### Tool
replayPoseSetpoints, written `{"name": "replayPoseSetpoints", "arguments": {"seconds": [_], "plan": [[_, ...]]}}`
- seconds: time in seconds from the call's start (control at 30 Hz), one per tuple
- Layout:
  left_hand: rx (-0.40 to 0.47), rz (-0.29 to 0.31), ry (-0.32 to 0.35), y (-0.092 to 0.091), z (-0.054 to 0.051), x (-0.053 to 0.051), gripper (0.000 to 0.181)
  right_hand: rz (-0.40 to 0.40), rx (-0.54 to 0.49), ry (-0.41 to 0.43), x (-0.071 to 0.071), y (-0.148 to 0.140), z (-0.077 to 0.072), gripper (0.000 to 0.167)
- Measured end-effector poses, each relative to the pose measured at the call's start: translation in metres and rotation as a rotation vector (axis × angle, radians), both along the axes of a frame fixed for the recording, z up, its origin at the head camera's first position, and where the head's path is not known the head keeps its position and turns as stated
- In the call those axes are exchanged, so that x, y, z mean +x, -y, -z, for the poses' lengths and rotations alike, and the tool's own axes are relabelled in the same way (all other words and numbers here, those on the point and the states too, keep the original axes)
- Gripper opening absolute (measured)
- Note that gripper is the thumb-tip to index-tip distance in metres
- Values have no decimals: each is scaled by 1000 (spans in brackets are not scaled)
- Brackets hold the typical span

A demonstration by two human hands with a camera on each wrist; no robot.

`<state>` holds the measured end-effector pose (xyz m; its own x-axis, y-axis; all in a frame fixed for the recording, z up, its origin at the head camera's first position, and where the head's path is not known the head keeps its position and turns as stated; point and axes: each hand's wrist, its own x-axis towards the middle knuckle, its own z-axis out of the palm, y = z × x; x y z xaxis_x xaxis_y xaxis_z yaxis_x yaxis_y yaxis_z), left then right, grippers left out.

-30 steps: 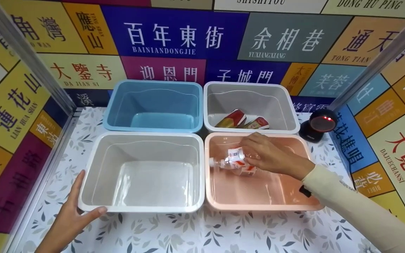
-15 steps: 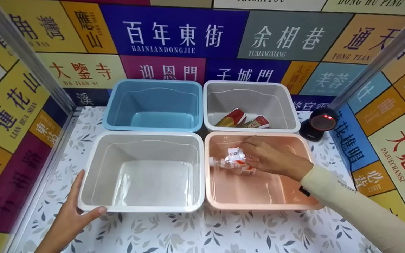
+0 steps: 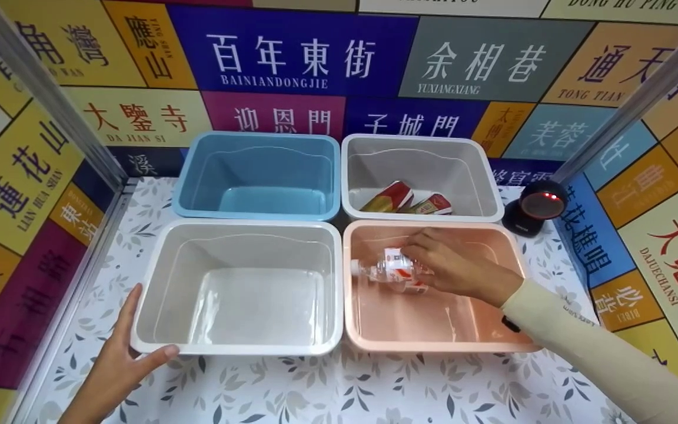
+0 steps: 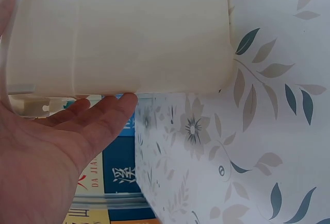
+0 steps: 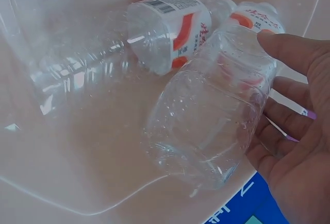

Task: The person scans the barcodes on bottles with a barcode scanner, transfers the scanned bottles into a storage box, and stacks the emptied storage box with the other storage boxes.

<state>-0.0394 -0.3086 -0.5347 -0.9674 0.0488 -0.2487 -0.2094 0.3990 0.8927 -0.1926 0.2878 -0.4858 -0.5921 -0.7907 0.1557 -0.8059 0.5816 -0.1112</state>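
My left hand (image 3: 116,365) rests at the white bin's (image 3: 236,348) front left corner, thumb by the front rim, fingers along the side wall. The left wrist view shows this hand (image 4: 56,152) with extended fingers against the bin's outer wall (image 4: 139,38). Inside the pink bin (image 3: 433,344), my right hand (image 3: 459,268) is over clear bottles with red and white labels (image 3: 398,265). The right wrist view shows my right hand (image 5: 304,126) gripping a clear bottle (image 5: 201,110), thumb by its label, fingers curled round its side. A barcoded bottle (image 5: 170,31) lies beside it.
A blue bin (image 3: 256,215) stands behind the white one. Behind the pink bin, a grey bin (image 3: 421,141) holds red and gold packages (image 3: 392,199). A black device with red lights (image 3: 536,206) stands to their right. Patterned walls surround the table (image 3: 315,388).
My right hand has shifted slightly over the bottles, and the visible labelled bottle has turned a little. The left hand has stayed at the white bin.
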Motion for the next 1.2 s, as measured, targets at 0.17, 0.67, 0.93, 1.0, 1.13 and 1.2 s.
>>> {"name": "replayPoseSetpoints", "arguments": {"seconds": [0.17,0.67,0.93,1.0,1.13,1.2], "plan": [[-5,0,2,0,-1,0,124,41,47,3,3,1,1,53],[-7,2,0,-2,-2,1,125,118,140,-6,12,6,-1,67],[-7,-1,-4,-2,-1,1,124,170,184,-14,14,11,-2,66],[-13,0,-4,-2,-1,1,124,174,187,-12,14,12,-2,66],[-23,-2,1,-2,-1,1,125,187,198,8,13,11,-1,68],[-23,-2,5,-3,-1,0,125,193,194,19,13,10,-1,68]]}}
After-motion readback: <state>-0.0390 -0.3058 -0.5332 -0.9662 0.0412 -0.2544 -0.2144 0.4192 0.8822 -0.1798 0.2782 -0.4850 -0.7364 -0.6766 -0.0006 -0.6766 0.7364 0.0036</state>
